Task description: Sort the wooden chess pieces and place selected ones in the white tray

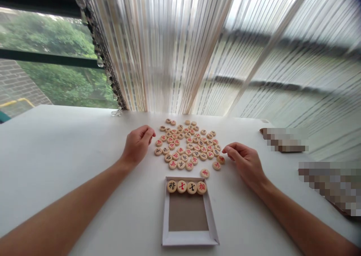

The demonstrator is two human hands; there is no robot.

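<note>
Many round wooden pieces with red or black characters lie spread on the white table, among them a red-marked piece [205, 173] near the box. Below them sits an open white box [190, 238] with a brown bottom; a row of pieces, including a black-marked one [172, 186], lines its far end. My left hand [137, 144] is closed left of the spread, its fingers curled and their inside hidden. My right hand [243, 159] is at the right edge of the spread, thumb and fingers pressed together beside a tilted piece [220, 159]; anything between the fingertips is too small to tell.
Striped string curtains [169, 52] hang behind the far edge of the white table [56, 154]. A window with trees outside is at the left. Two blurred, pixelated brown items lie on the right, one [282, 147] farther back. A small clear object [116, 113] sits at the back edge.
</note>
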